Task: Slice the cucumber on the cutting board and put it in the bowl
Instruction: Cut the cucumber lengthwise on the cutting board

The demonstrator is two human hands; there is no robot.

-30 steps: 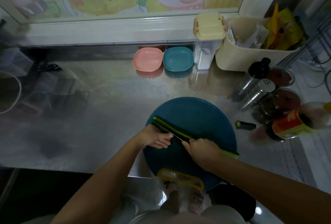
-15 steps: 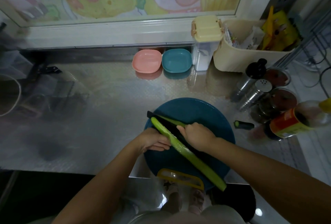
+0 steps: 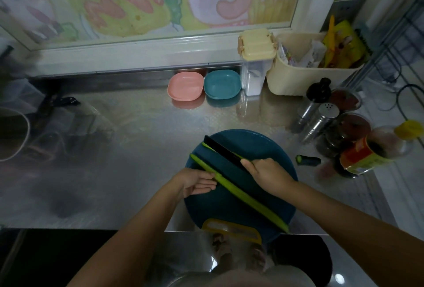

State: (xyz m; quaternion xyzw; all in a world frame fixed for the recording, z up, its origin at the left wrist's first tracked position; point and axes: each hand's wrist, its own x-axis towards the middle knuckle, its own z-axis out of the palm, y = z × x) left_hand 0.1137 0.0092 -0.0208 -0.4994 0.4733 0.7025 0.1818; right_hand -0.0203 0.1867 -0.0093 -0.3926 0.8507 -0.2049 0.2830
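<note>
My left hand (image 3: 197, 183) lies at the left edge of the round dark teal cutting board (image 3: 229, 205), fingers loose and nearly straight, their tips touching the side of a long green cucumber half (image 3: 243, 195). That half lies flat and slants across the board from its upper left down to its lower right rim, where its end reaches the board's edge.

My right hand (image 3: 269, 176) is clenched round the handle of a black-bladed knife (image 3: 223, 150). The blade points up and to the left over the far part of the board, roughly parallel to the cucumber half and apart from it. A second thin green cucumber strip (image 3: 206, 146) shows along the blade's far edge, mostly hidden by the knife. I cannot tell whether the blade touches it.

The board sits at the near edge of the shiny metal surface (image 3: 137, 137), its yellow handle (image 3: 231, 229) toward me. A short dark green cucumber end (image 3: 308, 160) lies on the surface just right of the board. At the back, against the wall, a teal rounded-square bowl (image 3: 222, 84) stands beside a pink rounded-square bowl (image 3: 185, 86), both well apart from the board and with nothing visible inside. To the right stand a metal shaker (image 3: 320, 120) and a red-labelled bottle (image 3: 364, 153)
</note>
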